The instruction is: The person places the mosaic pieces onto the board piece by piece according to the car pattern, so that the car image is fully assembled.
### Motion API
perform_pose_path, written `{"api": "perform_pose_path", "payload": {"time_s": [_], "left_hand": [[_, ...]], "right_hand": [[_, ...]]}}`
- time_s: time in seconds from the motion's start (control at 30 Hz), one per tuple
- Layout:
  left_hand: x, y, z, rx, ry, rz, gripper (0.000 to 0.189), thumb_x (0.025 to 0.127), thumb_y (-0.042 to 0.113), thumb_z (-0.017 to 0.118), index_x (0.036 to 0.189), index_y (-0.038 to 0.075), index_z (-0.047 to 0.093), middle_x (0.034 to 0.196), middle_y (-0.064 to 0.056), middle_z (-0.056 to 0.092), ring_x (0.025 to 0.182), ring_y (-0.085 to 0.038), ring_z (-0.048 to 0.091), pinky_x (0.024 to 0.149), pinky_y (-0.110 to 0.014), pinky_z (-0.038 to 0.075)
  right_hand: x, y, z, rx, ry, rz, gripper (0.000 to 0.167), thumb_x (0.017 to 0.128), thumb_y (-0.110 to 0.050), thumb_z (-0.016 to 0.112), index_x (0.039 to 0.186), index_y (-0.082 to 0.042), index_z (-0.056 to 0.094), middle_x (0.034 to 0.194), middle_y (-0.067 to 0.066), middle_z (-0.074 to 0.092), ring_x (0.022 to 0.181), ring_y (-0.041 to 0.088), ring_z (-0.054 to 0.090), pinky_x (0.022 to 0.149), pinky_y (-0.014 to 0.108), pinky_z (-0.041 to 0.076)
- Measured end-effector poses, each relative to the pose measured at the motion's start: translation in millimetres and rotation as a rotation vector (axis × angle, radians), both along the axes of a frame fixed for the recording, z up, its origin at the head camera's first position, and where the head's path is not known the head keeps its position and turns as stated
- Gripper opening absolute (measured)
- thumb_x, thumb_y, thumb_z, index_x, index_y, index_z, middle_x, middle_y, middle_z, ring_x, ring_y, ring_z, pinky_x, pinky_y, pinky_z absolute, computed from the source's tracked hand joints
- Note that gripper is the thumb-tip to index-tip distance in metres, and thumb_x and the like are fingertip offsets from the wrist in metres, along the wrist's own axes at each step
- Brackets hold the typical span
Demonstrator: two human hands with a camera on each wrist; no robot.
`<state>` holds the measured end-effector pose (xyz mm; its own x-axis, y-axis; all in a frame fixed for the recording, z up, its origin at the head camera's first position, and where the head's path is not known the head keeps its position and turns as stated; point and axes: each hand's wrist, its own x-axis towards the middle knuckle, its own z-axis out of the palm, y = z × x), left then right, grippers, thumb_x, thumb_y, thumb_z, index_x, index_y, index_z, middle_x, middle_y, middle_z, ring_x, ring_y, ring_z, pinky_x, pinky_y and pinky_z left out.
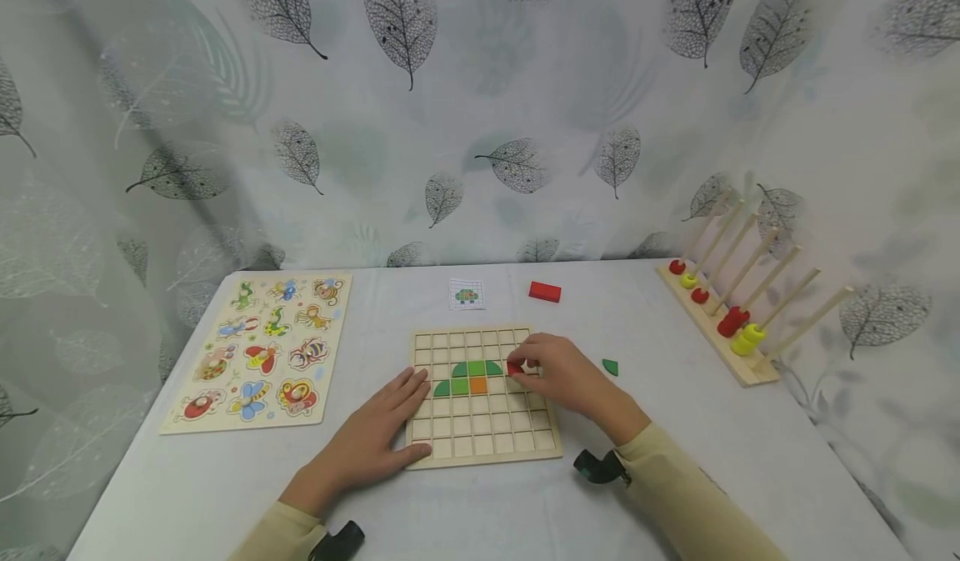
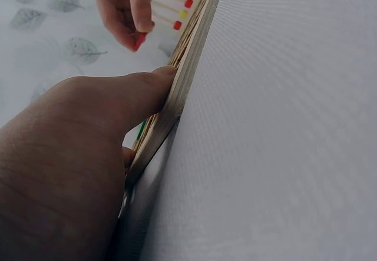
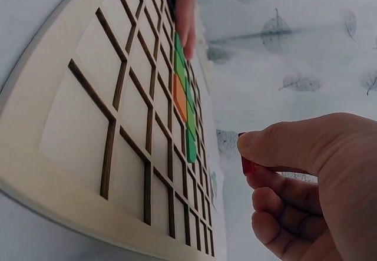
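A wooden grid board (image 1: pixel 495 445) lies in the middle of the table. In its cells sit several green tiles (image 1: pixel 460 386), some square and some with a rounded side, and an orange square tile (image 1: pixel 478 386). My left hand (image 1: pixel 375 436) rests along the board's left edge with its fingers extended, the thumb near the lower left corner. Thumb and fingers of my right hand (image 1: pixel 567 378) pinch a small red tile (image 3: pixel 246 163) above the right part of the grid. The tile's full outline is hidden by the fingers.
Behind the board lie a small pattern card (image 1: pixel 467 295) and a red block (image 1: pixel 545 292). A loose green tile (image 1: pixel 611 367) is right of the right hand. An insect puzzle board (image 1: pixel 255 353) lies at left; a peg stand with red and yellow beads (image 1: pixel 731 328) stands at right.
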<state>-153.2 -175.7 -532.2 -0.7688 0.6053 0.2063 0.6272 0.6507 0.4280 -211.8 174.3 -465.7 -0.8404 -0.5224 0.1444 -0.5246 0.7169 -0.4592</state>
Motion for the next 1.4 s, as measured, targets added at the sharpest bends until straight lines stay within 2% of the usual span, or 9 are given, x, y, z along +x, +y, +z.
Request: {"api": "perform_pose_path", "payload": {"time_s": [0.33,0.6,1.07,1.4], "left_hand": [[0.6,1.0,-0.6,0.002,0.004,0.004,0.091,0.101,0.058,0.069,0.168,0.005,0.039,0.177,-0.007,0.031,0.164,-0.031,0.022,0.126,-0.056,0.032],[0.4,0.6,-2.3,-0.004,0.007,0.009,0.091,0.101,0.059,0.068,0.168,0.006,0.039,0.177,-0.006,0.03,0.164,-0.03,0.021,0.126,-0.056,0.033],[0.6,-0.3,-0.4,-0.002,0.001,0.009,0.092,0.1,0.058,0.07,0.168,0.006,0.039,0.177,-0.006,0.03,0.164,-0.03,0.021,0.127,-0.055,0.032],[-0.1,-1.2,-2.5,0.007,0.011,0.0,0.091,0.1,0.058,0.07,0.169,0.006,0.038,0.177,-0.005,0.03,0.164,-0.03,0.021,0.127,-0.055,0.032]], "right_hand": [[0.0,-9,-6.0,0.012,-0.046,0.004,0.022,0.094,-0.014,0.087,0.115,-0.011,0.083,0.1,-0.009,0.069,0.092,0.015,0.063,0.079,0.03,0.058],[-2.1,-15,-14.5,0.049,-0.017,0.015,0.019,0.094,-0.016,0.087,0.112,-0.013,0.084,0.095,-0.011,0.067,0.087,0.01,0.058,0.075,0.026,0.056],[-5.8,-25,-19.7,0.085,-0.059,-0.01,0.02,0.093,-0.017,0.088,0.113,-0.014,0.084,0.093,-0.012,0.067,0.086,0.01,0.058,0.077,0.027,0.056],[-3.3,-30,-17.9,0.085,-0.069,0.005,0.016,0.093,-0.017,0.089,0.108,-0.013,0.084,0.091,-0.01,0.066,0.086,0.011,0.058,0.077,0.028,0.056]]}}
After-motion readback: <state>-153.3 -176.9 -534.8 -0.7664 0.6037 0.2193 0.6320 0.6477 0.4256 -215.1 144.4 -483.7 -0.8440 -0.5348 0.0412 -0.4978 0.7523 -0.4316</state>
